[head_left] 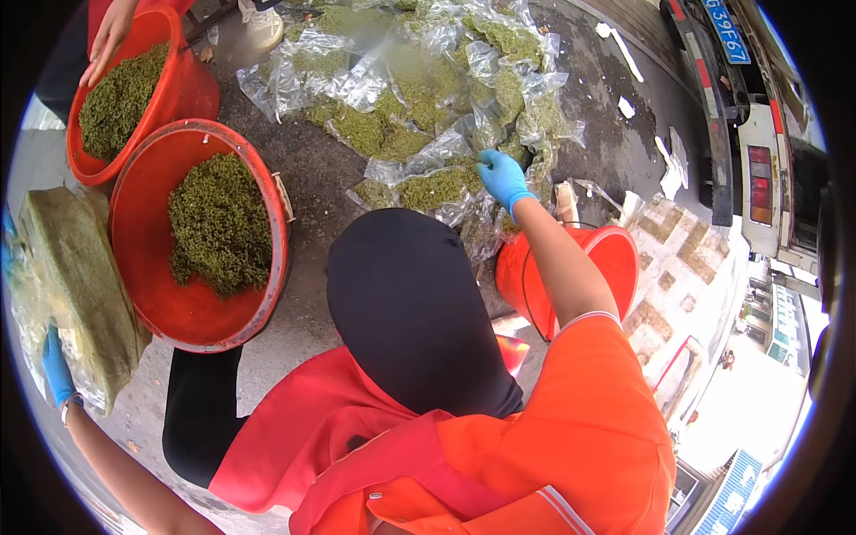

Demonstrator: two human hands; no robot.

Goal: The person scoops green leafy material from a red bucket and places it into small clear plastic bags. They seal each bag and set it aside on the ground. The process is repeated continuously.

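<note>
My right hand (505, 179), in a blue glove, has its fingers curled at the edge of a clear plastic bag (435, 187) of small green berries, apparently green peppercorns. Many similar bags (401, 87) lie in a heap beyond it. At the far left, my left hand (59, 368), also gloved in blue, is against the clear wrapping of a large greenish-brown block (80, 281); its fingertips are partly hidden. The block leans by a red bucket (127, 321) that holds loose dark green berries (221, 224). This bucket tilts towards me beside my leg.
Another person's bare hand (110, 40) is over a second red bucket (200, 87) of berries. Their shoe (261, 27) stands by the heap. A red pail (568, 267) lies tilted under my right arm. A truck (756, 167) is at right. A blue patch at the left rim is unclear.
</note>
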